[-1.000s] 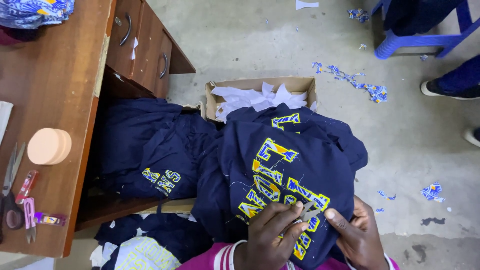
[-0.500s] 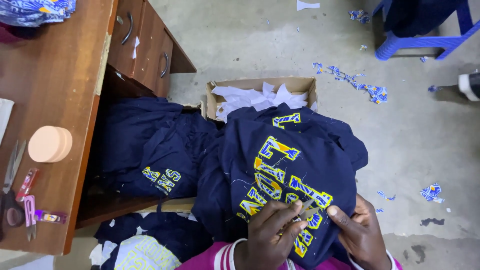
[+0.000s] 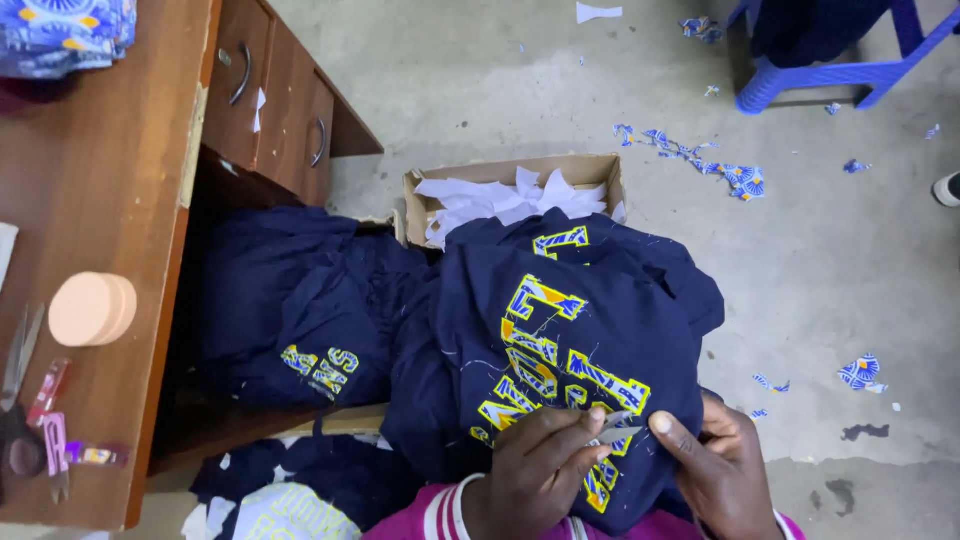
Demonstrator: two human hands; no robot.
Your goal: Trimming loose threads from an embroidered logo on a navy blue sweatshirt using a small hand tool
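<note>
While the navy shirt (image 3: 560,340) with yellow-and-blue letters lies draped over the person's lap, the left hand (image 3: 535,470) pinches small snips (image 3: 612,428) between thumb and fingers against the lettering. Beside it, the right hand (image 3: 715,470) pinches the cloth, thumb pressed on top. More navy shirts (image 3: 300,320) are heaped to the left, under the wooden desk (image 3: 110,200). Beyond the lap stands a cardboard box (image 3: 510,175) of white paper scraps. Printed scraps (image 3: 690,155) litter the concrete floor near a blue stool (image 3: 830,70).
</note>
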